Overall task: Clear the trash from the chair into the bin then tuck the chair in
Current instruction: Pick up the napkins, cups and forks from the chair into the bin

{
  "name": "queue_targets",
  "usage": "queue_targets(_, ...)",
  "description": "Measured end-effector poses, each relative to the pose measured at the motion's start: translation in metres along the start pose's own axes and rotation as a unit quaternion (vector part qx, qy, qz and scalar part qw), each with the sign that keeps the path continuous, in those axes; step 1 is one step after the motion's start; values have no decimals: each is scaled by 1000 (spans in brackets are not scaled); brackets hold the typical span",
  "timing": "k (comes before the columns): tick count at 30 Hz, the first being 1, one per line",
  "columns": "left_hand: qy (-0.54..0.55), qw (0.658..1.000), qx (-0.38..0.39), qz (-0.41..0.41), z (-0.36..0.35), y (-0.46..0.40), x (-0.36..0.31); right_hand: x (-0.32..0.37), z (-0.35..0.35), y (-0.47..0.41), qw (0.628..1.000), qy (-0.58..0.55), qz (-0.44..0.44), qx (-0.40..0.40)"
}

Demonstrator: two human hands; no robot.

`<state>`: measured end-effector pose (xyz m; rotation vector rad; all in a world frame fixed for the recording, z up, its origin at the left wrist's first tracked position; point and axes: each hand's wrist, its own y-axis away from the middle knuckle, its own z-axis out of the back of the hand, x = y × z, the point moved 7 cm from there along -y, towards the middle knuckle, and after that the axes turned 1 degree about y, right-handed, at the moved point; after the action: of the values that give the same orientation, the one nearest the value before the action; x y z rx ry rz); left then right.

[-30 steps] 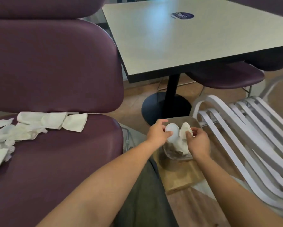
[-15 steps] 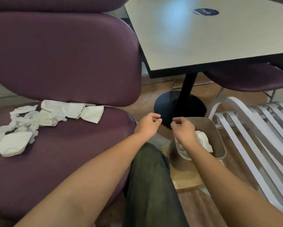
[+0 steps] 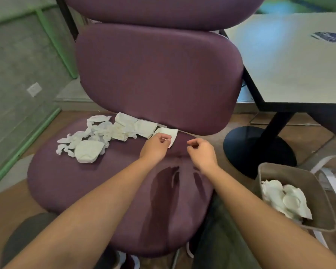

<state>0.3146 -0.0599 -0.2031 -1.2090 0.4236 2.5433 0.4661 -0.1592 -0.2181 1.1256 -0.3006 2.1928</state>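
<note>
The view has swung from the bin to the purple chair (image 3: 159, 82), and both hands have left the bin for the seat. One chair, one table (image 3: 291, 61) cut off at right, one bin (image 3: 276, 171) holding crumpled tissue. The tissue scraps (image 3: 105, 133) on the seat overlap, uncountable. Left hand (image 3: 155, 145) pinches the nearest tissue piece (image 3: 173, 133); right hand (image 3: 202, 152) hovers loosely curled, empty

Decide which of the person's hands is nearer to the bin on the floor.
Right. The right hand hovers over the seat's right side, up and left of the bin. The left hand is farther left, at the folded napkin by the backrest.
</note>
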Motion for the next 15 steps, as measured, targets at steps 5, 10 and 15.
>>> queue_targets(5, -19, 999, -39, 33, 51, -11, 40, 39, -55, -8, 998, 29, 33, 43)
queue_targets(10, -31, 995, -74, 50, 87, -25, 76, 71, -100, -17, 994, 35, 63, 77)
queue_targets(15, -51, 992, -102, 58, 117, -42, 104, 95, -137, -27, 990, 32, 86, 104)
